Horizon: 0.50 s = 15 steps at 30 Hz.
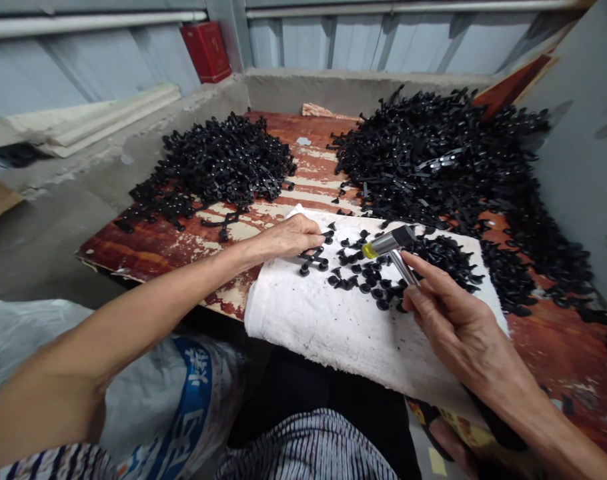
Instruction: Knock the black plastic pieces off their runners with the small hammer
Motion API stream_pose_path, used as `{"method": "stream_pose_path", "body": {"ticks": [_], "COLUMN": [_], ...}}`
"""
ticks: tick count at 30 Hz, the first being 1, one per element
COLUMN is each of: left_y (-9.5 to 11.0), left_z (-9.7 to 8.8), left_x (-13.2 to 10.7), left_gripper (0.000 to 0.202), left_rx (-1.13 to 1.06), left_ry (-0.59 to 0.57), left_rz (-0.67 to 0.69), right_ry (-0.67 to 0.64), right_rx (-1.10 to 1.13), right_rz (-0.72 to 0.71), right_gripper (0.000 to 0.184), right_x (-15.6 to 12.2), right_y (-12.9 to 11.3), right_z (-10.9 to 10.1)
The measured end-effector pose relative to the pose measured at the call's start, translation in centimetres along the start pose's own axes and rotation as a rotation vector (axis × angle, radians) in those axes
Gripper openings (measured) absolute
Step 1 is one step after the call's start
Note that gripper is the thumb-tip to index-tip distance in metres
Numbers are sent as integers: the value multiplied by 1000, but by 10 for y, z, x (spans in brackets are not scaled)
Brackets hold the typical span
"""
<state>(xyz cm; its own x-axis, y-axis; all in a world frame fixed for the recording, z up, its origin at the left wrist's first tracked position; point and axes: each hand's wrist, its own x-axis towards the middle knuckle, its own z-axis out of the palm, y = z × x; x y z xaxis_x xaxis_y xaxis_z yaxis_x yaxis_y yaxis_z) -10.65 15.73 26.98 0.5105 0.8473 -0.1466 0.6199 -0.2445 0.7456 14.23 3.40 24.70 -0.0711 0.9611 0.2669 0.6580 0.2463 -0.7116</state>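
My left hand (299,235) is closed on a small black jointed part (313,259) with round ends, low over a white cloth (303,313). The fingers hide some of that part. My right hand (448,313) grips the metal shaft of a small mallet (386,241). The mallet has a yellow face on its left side and a black one on its right. Its head hangs above loose black round-headed pegs (371,277) scattered on the cloth. More black pieces (446,257) are heaped on the cloth behind the mallet.
A big pile of black jointed parts (228,160) lies at the left of the worn red board (233,287). Another large black heap (423,160) covers the right. A low concrete ledge (293,87) runs behind. A white plastic sack (153,393) stands at lower left.
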Motion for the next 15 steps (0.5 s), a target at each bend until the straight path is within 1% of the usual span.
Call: {"method": "stream_pose_path", "body": {"ticks": [3, 6, 10, 15], "left_y": [2, 3, 5, 6], "left_z": [-1, -2, -2, -1], "left_x": [1, 4, 8, 7], "left_gripper": [23, 24, 24, 22], "left_rx": [27, 67, 88, 113], "left_ry": [-9, -22, -16, 0], "left_rz": [-5, -2, -13, -44], "right_ry": [4, -1, -10, -92], "right_rx": [-20, -82, -210, -311], "right_rz": [-19, -78, -194, -294], "right_gripper": [46, 46, 48, 50], "right_x": [0, 4, 24, 50], "right_y": [-2, -7, -17, -23], "right_z": [0, -1, 1, 11]}}
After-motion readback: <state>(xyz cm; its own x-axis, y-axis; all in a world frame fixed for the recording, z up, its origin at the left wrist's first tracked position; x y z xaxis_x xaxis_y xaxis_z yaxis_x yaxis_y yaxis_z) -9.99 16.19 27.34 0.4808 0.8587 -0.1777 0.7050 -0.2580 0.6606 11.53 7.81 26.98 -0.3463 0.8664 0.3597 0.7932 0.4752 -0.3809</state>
